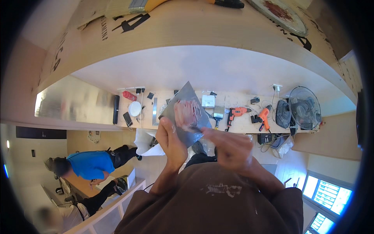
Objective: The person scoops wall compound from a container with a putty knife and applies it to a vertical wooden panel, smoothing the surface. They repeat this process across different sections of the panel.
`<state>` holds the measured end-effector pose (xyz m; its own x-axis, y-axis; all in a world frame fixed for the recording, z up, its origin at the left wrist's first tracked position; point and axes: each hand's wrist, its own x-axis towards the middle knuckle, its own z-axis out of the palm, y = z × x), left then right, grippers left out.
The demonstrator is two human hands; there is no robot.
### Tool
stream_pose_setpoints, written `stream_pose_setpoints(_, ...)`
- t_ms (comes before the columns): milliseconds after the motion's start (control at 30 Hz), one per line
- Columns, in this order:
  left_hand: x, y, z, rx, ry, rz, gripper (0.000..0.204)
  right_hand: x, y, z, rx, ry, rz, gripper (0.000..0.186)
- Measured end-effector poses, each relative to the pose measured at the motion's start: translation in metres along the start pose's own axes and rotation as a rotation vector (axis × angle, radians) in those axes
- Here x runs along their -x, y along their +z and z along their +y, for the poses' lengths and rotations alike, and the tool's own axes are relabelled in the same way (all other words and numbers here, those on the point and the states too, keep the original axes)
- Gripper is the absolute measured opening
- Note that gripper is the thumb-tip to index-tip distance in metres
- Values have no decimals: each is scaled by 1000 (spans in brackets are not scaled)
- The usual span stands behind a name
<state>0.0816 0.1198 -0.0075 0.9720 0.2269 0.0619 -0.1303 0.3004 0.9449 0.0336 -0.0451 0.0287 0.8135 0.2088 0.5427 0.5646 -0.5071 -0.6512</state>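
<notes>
Two hands (pixel 171 142) holding one pink-smeared plate (pixel 187 93), one blurred scraper (pixel 193 129).

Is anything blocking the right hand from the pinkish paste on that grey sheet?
Nothing visible blocks the right hand; only its own blurred tool lies between it and the paste. The left hand holds the sheet, to one side.

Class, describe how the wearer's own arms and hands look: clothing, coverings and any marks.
The left hand is bare, with a small pale smear; the right hand is bare too, but motion-blurred, so finer marks cannot be told. Both forearms are uncovered below loose, dark brown sleeves. The matching shirt carries whitish smears in front.
</notes>
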Motion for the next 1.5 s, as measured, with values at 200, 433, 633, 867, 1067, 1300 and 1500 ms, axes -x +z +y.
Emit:
stream_pose_setpoints(200,19,0,-14,-113,183,-70,51,12,17,26,-745,818,358,19)
stream_pose_setpoints(433,24,-7,-20,-318,113,-152,51,-12,12,29,-872,811,314,19)
stream_pose_setpoints(633,28,11,-17,-90,-27,-66,50,-6,-11,21,193,-137,137,31)
stream_pose_setpoints(867,9,26,10,133,-91,26,49,17,-3,-4,309,-201,-136,42)
stream_pose_setpoints(1067,10,8,-13,-31,39,-16,48,4,-32,-14,-90,484,10,26)
stream_pose_setpoints(1300,38,10,-34,-220,296,1,49,7,12,10,-852,866,452,20)
stream_pose_setpoints(1500,30,13,-14,-208,118,14,46,-13,-11,1,-559,678,242,23)
